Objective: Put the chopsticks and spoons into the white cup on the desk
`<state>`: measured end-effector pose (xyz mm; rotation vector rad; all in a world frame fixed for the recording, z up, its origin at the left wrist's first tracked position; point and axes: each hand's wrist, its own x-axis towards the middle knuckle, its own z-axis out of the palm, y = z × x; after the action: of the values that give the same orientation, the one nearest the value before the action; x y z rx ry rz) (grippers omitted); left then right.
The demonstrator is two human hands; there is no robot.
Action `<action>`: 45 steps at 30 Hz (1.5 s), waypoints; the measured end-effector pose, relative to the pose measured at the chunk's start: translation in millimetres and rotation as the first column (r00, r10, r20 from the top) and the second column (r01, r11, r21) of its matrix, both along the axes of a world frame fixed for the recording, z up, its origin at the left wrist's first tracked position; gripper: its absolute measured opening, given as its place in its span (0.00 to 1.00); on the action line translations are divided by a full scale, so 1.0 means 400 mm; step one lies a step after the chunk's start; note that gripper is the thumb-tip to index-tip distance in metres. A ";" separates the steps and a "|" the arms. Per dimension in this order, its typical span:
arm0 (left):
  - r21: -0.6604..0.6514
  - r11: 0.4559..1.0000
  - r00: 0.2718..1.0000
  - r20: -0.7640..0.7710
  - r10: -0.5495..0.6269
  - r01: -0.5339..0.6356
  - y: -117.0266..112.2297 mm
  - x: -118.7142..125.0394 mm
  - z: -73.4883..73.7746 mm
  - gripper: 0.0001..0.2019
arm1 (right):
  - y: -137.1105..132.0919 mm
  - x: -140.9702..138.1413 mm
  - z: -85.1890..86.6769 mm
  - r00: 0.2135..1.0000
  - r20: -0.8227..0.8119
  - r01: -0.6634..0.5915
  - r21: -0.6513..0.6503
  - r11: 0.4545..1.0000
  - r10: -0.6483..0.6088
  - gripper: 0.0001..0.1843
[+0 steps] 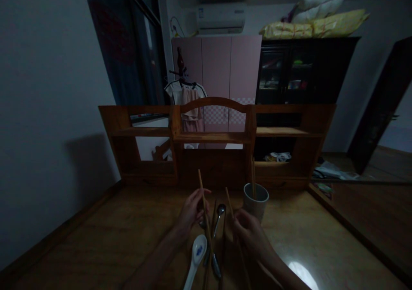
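Note:
My left hand (191,210) is closed around a wooden chopstick (203,197) that points up and away from me. My right hand (249,232) pinches another wooden chopstick (229,200), also tilted upward. Just beyond my right hand stands a pale cup (255,199) with one chopstick (253,178) upright in it. Between my hands on the wooden desk (128,238) lie a white ceramic spoon (197,253), a metal spoon (219,217) and a few more chopsticks.
A wooden shelf unit (215,139) runs along the back of the desk. Beyond it are a pink wardrobe (225,71), a dark cabinet (302,71) and a clothes rack. The room is dim; a bright glare spot (301,273) lies on the desk at right.

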<state>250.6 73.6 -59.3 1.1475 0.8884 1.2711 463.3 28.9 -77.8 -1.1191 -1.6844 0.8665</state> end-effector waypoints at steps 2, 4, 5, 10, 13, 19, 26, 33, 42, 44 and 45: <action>0.033 0.996 0.990 0.110 -0.089 0.086 -0.029 0.023 0.025 0.21 | -0.012 0.001 0.024 0.992 -0.122 -0.042 0.005 0.999 0.042 0.14; 0.085 0.984 0.969 0.177 -0.173 0.160 -0.055 0.045 0.042 0.19 | -0.023 0.007 0.047 0.987 -0.157 -0.031 0.045 0.998 0.038 0.14; 0.113 0.977 0.962 0.187 -0.199 0.181 -0.067 0.055 0.047 0.19 | -0.027 0.012 0.056 0.988 -0.153 -0.005 0.077 0.997 0.017 0.13; 0.182 0.973 0.989 0.005 -0.146 0.142 -0.099 0.086 0.051 0.15 | -0.033 0.036 0.069 0.991 -0.102 0.101 0.199 0.975 -0.082 0.10; 0.189 0.980 0.993 -0.108 -0.045 0.065 -0.109 0.097 0.042 0.11 | -0.034 0.039 0.066 0.993 -0.048 0.114 0.266 0.957 -0.105 0.10; 0.240 0.968 0.974 -0.227 -0.023 0.079 -0.125 0.113 0.007 0.10 | -0.044 0.030 0.063 0.998 -0.017 0.056 0.343 0.938 -0.054 0.09; 0.272 0.957 0.939 -0.343 -0.001 0.100 -0.119 0.117 -0.026 0.09 | -0.050 0.023 0.058 1.000 -0.015 0.012 0.333 0.943 -0.007 0.10; 0.322 0.934 0.885 -0.466 0.011 0.158 -0.125 0.125 -0.029 0.08 | -0.047 0.024 0.066 1.000 -0.023 -0.001 0.273 0.962 0.008 0.10; 0.336 0.909 0.829 -0.559 -0.020 0.248 -0.143 0.125 -0.030 0.09 | -0.043 0.028 0.052 1.000 0.006 0.010 0.313 0.950 -0.012 0.10; 0.334 0.909 0.818 -0.575 -0.012 0.249 -0.143 0.125 -0.033 0.09 | -0.042 0.027 0.051 1.000 0.007 0.004 0.326 0.945 -0.006 0.09; 0.329 0.911 0.811 -0.585 -0.011 0.250 -0.142 0.125 -0.036 0.09 | -0.043 0.027 0.051 1.000 0.004 -0.001 0.332 0.943 0.000 0.09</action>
<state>300.4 16.7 -73.7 1.9543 0.9820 1.0140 474.1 11.9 -57.3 -0.8884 -1.7552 0.5514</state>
